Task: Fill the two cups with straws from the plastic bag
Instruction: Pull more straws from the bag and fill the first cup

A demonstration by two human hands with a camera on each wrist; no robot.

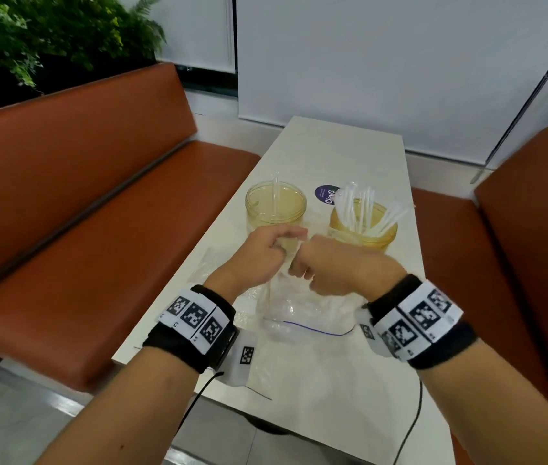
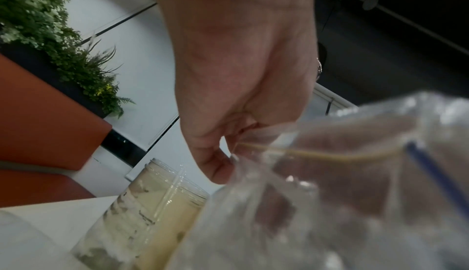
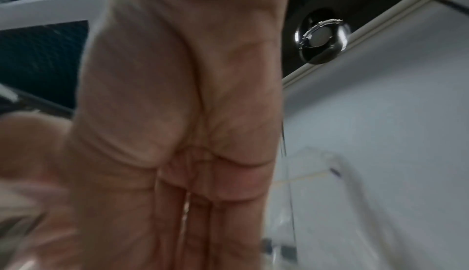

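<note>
Two clear yellowish cups stand on the white table. The left cup holds a single clear straw. Several straws fan out of the right cup. In front of the cups a clear plastic bag is held upright. My left hand pinches its top edge. My right hand points down at the bag's mouth with its fingers straight side by side; the fingertips are hidden. I cannot make out straws inside the bag.
A round dark-blue sticker lies between the cups at the back. Orange benches run along both sides of the narrow table. A flat sheet of clear plastic lies near the table's front edge. Green plants stand behind the left bench.
</note>
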